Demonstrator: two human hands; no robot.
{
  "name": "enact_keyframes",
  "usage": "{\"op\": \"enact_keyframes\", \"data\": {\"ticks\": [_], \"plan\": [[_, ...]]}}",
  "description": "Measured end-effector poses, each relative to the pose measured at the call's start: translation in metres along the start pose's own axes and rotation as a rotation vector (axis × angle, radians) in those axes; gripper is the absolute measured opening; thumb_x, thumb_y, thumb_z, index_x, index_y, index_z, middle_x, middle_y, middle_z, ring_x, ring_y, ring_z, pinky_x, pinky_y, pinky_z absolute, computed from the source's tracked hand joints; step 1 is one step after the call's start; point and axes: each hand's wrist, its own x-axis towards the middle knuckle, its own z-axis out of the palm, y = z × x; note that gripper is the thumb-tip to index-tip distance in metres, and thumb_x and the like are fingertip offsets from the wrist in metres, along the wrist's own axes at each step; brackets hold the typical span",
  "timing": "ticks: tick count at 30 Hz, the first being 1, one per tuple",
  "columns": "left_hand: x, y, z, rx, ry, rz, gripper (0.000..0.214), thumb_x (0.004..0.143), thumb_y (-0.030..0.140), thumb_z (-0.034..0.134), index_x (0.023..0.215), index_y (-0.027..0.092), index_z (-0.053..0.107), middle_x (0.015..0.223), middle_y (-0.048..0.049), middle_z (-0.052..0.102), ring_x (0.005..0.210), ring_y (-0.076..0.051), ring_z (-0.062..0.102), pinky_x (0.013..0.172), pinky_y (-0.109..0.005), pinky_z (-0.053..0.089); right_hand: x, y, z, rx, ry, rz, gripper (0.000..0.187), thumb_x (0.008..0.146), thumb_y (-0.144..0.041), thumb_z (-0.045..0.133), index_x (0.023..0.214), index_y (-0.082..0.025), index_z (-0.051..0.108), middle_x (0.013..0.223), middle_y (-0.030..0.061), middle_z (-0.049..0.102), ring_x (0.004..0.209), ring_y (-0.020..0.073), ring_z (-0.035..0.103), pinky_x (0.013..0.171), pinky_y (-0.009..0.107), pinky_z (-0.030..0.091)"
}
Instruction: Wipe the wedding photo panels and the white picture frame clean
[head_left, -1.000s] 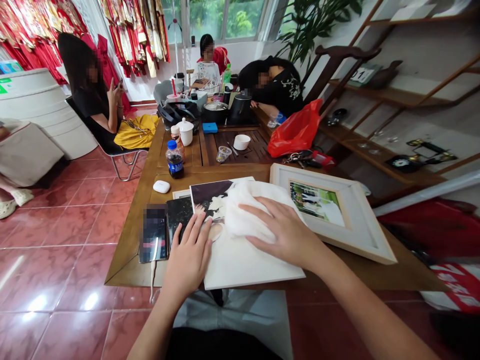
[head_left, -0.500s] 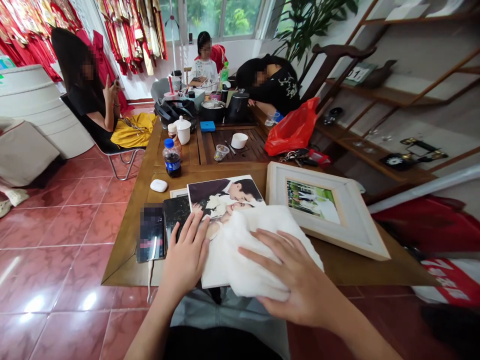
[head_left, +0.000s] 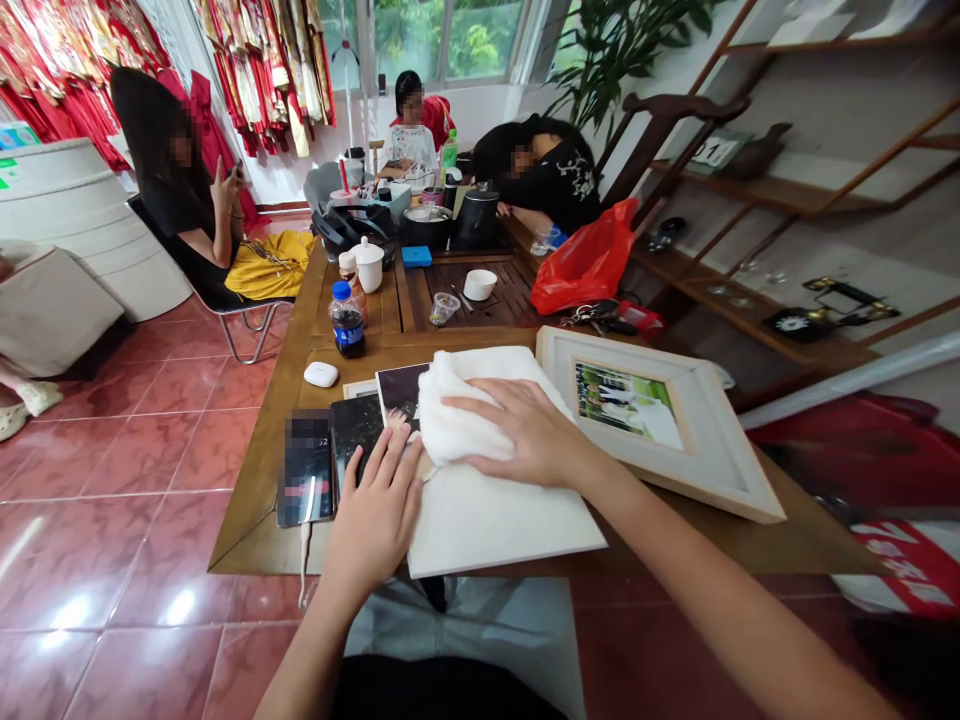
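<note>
We have our left hand [head_left: 379, 500] laid flat and open across the left edge of the photo print [head_left: 510, 520], presumably to pin it against sliding. Our right hand [head_left: 532, 430] spreads over a bunched white cloth [head_left: 457, 400], pressing it onto the print's far half; whether the fingers pinch it underneath, we cannot tell. The print rests at the near edge of the counter [head_left: 259, 520], likely for easy reach, partly over a darker print [head_left: 352, 435]. The framed photo [head_left: 720, 440] at right and the phone [head_left: 307, 470] at left seem set aside, leaving us working room.
</note>
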Motion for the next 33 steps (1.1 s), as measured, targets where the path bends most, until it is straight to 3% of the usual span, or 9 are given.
{"op": "enact_keyframes", "data": {"ticks": [4, 8, 14, 24, 28, 33], "plan": [[-0.001, 0.000, 0.000, -0.003, -0.010, 0.000, 0.051, 0.109, 0.031, 0.031, 0.160, 0.026, 0.032, 0.167, -0.0001, 0.033, 0.156, -0.019, 0.028, 0.126, -0.044, 0.030, 0.029, 0.013, 0.003, -0.008, 0.017, 0.058, 0.066, 0.092, -0.060, 0.058, 0.151, -0.030, 0.050, 0.151, 0.0165, 0.051, 0.138, 0.0356, 0.046, 0.110, 0.058, 0.034], [-0.001, 0.001, 0.000, -0.014, -0.018, -0.015, 0.051, 0.110, 0.031, 0.030, 0.160, 0.026, 0.032, 0.167, 0.0008, 0.031, 0.157, -0.019, 0.027, 0.127, -0.045, 0.029, 0.038, 0.014, 0.005, -0.007, 0.034, 0.075, 0.064, 0.093, -0.058, 0.057, 0.150, -0.031, 0.050, 0.151, 0.0157, 0.052, 0.138, 0.0360, 0.046, 0.109, 0.058, 0.033], [-0.001, 0.002, -0.001, -0.007, -0.026, -0.022, 0.051, 0.109, 0.031, 0.029, 0.159, 0.026, 0.034, 0.168, 0.0019, 0.028, 0.157, -0.020, 0.028, 0.126, -0.046, 0.031, 0.003, -0.002, 0.001, 0.026, 0.030, -0.052, 0.060, 0.090, -0.051, 0.063, 0.146, -0.030, 0.055, 0.148, 0.0157, 0.053, 0.136, 0.0356, 0.049, 0.109, 0.058, 0.034], [0.000, 0.003, -0.001, 0.011, -0.025, -0.024, 0.051, 0.109, 0.032, 0.030, 0.160, 0.027, 0.032, 0.168, 0.0024, 0.031, 0.156, -0.019, 0.028, 0.127, -0.045, 0.030, -0.081, -0.050, -0.008, 0.027, 0.052, -0.194, 0.079, 0.073, -0.041, 0.070, 0.148, -0.028, 0.051, 0.146, 0.0156, 0.052, 0.137, 0.0347, 0.047, 0.113, 0.055, 0.026], [0.000, 0.002, -0.001, 0.012, -0.014, -0.008, 0.052, 0.109, 0.031, 0.032, 0.160, 0.027, 0.032, 0.167, 0.0013, 0.033, 0.156, -0.018, 0.028, 0.127, -0.043, 0.029, -0.084, -0.050, -0.009, 0.009, 0.030, -0.194, 0.080, 0.072, -0.043, 0.071, 0.148, -0.028, 0.051, 0.146, 0.0147, 0.054, 0.134, 0.0339, 0.050, 0.112, 0.053, 0.028], [0.000, 0.000, -0.001, 0.003, -0.012, 0.002, 0.052, 0.109, 0.031, 0.031, 0.160, 0.027, 0.031, 0.167, 0.0001, 0.033, 0.156, -0.019, 0.028, 0.127, -0.043, 0.027, -0.053, -0.025, -0.004, 0.004, 0.019, -0.073, 0.069, 0.081, -0.046, 0.069, 0.146, -0.031, 0.055, 0.143, 0.0144, 0.057, 0.132, 0.0349, 0.052, 0.107, 0.053, 0.037]]}}
